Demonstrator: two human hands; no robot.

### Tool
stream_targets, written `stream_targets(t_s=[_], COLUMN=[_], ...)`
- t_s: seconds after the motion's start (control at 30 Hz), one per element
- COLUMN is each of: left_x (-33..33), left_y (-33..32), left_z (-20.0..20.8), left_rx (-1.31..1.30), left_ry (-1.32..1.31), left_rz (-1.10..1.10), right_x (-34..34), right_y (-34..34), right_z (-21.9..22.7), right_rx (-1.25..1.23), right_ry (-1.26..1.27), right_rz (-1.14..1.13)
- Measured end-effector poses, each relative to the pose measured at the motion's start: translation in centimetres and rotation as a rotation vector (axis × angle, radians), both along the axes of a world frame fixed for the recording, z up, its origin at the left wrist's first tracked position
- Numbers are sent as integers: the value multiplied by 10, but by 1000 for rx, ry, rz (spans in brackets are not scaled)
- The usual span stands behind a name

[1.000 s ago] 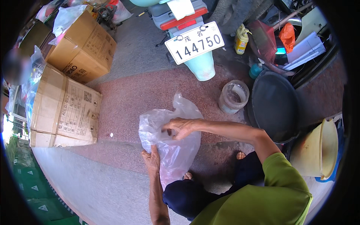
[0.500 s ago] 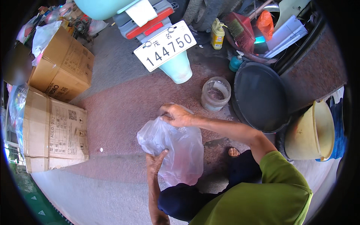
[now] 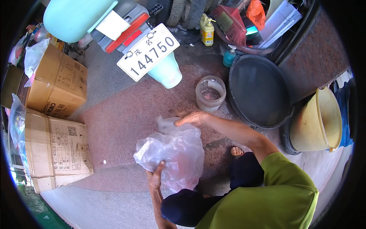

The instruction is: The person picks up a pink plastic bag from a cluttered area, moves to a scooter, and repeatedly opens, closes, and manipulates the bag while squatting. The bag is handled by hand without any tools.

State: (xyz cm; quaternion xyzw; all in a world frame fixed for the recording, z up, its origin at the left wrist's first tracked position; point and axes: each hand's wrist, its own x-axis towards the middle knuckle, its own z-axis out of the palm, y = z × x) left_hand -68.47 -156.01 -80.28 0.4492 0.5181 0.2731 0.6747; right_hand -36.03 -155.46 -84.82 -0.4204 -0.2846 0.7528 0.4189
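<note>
A translucent white plastic bag (image 3: 179,152) stands loosely bunched in front of me, with something reddish showing faintly through its lower part. My left hand (image 3: 155,178) grips its near left side, thumb lying over the film. At the bag's upper edge, my right hand (image 3: 193,118) has the film between thumb and fingers; those fingers are smeared by motion. Just beyond the right hand a clear round jar (image 3: 211,93) sits on the ground, apart from the bag.
A black basin (image 3: 259,91) and a cream bucket (image 3: 314,120) stand to the right. Two cardboard boxes, one nearer (image 3: 63,149) and one farther (image 3: 57,82), flank the left. A light-blue scooter's rear (image 3: 166,70) juts in ahead. A yellow pump bottle (image 3: 207,32) and teal bottle (image 3: 229,57) stand beyond.
My right hand has shifted slightly right and its fingers have spread from a tighter pinch. The bag's top has spread wider, and my left hand is a little lower. The view has shifted.
</note>
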Motion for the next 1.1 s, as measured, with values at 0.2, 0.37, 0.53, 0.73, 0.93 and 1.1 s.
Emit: stream_targets(t_s=[0.2, 0.37, 0.53, 0.73, 0.93, 1.1], left_x=[18, 71, 111, 180, 153, 118], left_y=[16, 48, 89, 51, 55, 67], left_z=[-18, 1, 15, 132, 111, 47], left_rx=[151, 349, 998, 1133, 757, 193], left_ry=[-53, 163, 466, 699, 755, 517], left_rz=[-48, -279, -760, -531, -297, -238], right_x=[-49, -58, -29, 112, 151, 153], right_y=[7, 2, -9, -40, -37, -17], right_z=[71, 79, 95, 85, 56, 32], right_rx=[242, 478, 278, -45, -218, -223], right_ry=[-356, -522, -544, -490, -524, -1194], right_rz=[201, -80, -367, -793, -701, -465])
